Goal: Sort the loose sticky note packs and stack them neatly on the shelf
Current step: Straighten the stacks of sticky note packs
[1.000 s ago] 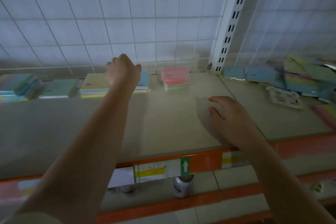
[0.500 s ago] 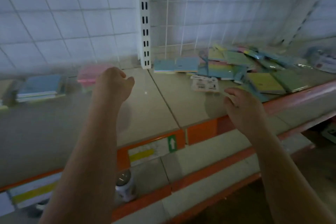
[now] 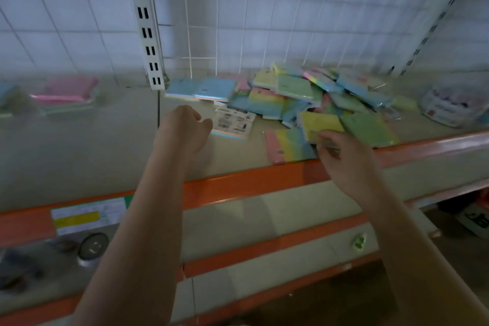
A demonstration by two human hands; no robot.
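Note:
A loose pile of pastel sticky note packs (image 3: 299, 92) lies on the right half of the shelf (image 3: 92, 145). My right hand (image 3: 344, 159) pinches the near edge of a yellow pack (image 3: 321, 123) that rests partly on a rainbow-striped pack (image 3: 285, 145) at the shelf's front. A green pack (image 3: 367, 128) lies just right of it. My left hand (image 3: 185, 127) hovers with loosely curled fingers, holding nothing, beside a face-down pack with a white label (image 3: 234, 122). Two blue packs (image 3: 201, 88) sit behind it.
A pink stack (image 3: 66, 90) stands on the left section, past the white slotted upright (image 3: 145, 21). A wire grid backs the shelf. The front edge is an orange rail (image 3: 238, 182) with a price label (image 3: 87, 216). A can (image 3: 92, 246) sits on the lower shelf. A wrapped packet (image 3: 449, 106) lies far right.
My view has swung right from the sorted stacks to the loose pile. My left hand left the stacks and came across. My right hand reached forward and took the yellow pack's edge.

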